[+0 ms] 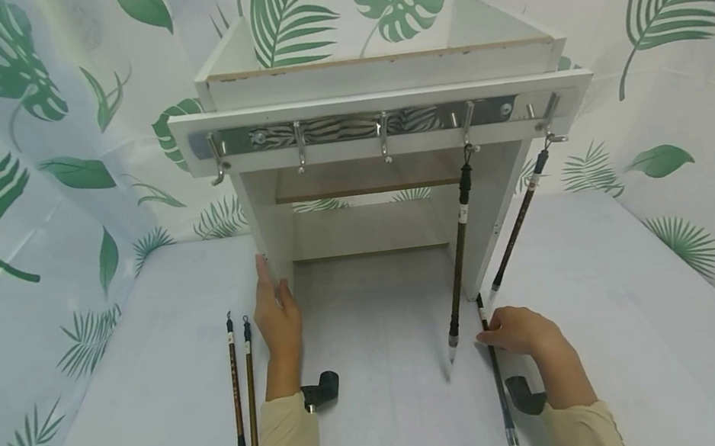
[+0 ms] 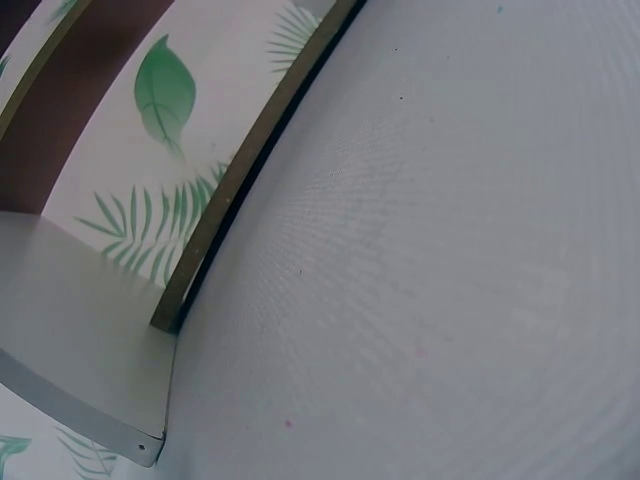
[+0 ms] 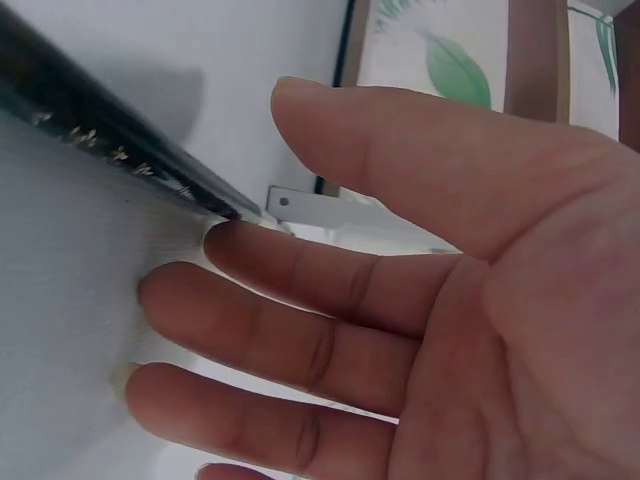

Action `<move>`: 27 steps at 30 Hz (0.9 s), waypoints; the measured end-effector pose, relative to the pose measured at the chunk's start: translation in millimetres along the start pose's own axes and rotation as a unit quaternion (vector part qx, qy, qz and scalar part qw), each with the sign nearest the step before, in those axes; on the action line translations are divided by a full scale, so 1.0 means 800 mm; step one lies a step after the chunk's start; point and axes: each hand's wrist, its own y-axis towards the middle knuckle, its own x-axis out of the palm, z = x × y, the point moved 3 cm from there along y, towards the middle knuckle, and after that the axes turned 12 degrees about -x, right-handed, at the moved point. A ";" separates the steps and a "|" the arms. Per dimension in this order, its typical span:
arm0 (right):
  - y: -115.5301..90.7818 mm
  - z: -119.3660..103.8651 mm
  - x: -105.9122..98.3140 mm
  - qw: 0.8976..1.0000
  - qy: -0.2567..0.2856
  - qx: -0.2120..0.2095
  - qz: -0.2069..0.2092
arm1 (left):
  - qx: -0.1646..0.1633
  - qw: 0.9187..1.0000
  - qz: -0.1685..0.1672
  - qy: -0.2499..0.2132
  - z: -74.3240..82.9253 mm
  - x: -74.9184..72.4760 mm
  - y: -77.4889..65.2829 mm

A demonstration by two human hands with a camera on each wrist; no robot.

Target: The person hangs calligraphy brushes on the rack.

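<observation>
My left hand (image 1: pixel 278 316) is at the left side panel of a white wooden rack (image 1: pixel 377 77), fingers extended along the panel's front edge. The left wrist view does not show that hand. On the right, my right hand (image 1: pixel 519 330) hovers over a dark calligraphy brush (image 1: pixel 501 386) lying on the table. In the right wrist view, the thumb and fingers (image 3: pixel 330 270) are apart, with the index fingertip close to the brush (image 3: pixel 110 130); contact is unclear. Two more brushes hang by loops: one brush (image 1: pixel 462 253) from the fourth hook, another brush (image 1: pixel 520 222) from the rightmost hook.
Two calligraphy brushes, an outer brush (image 1: pixel 236 395) and an inner brush (image 1: pixel 251 385), lie left of my left forearm. A metal hook strip (image 1: pixel 329 128) crosses the rack's front. Leaf-patterned cloth (image 1: pixel 657 93) surrounds the white-covered table (image 1: pixel 394 418).
</observation>
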 end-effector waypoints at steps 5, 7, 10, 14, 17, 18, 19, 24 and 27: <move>0.001 0.003 0.002 1.000 0.011 0.006 0.003 | -0.001 1.000 0.001 0.000 -0.001 0.000 0.001; 0.002 0.004 0.003 1.000 0.013 0.006 0.006 | -0.001 1.000 0.001 0.000 -0.001 0.000 0.000; 0.004 0.006 0.004 1.000 0.016 0.005 0.011 | 0.001 1.000 0.003 0.001 0.000 0.000 0.000; 0.005 0.009 0.005 1.000 0.015 0.005 0.016 | 0.004 1.000 0.001 0.001 0.001 0.000 0.000; 0.006 0.012 0.006 1.000 0.014 0.009 0.019 | 0.005 1.000 -0.001 0.001 0.001 0.000 0.000; 0.006 0.012 0.006 1.000 0.014 0.011 0.020 | 0.005 1.000 -0.001 0.000 0.000 0.000 0.000; 0.006 0.013 0.006 1.000 0.015 0.014 0.021 | 0.006 1.000 -0.001 0.000 0.000 0.000 0.000; 0.007 0.018 0.006 0.999 0.029 0.018 0.026 | 0.008 1.000 0.000 -0.003 0.000 -0.001 0.000; 0.008 0.024 0.007 0.999 0.037 0.022 0.027 | 0.006 1.000 -0.002 -0.004 0.001 -0.001 -0.001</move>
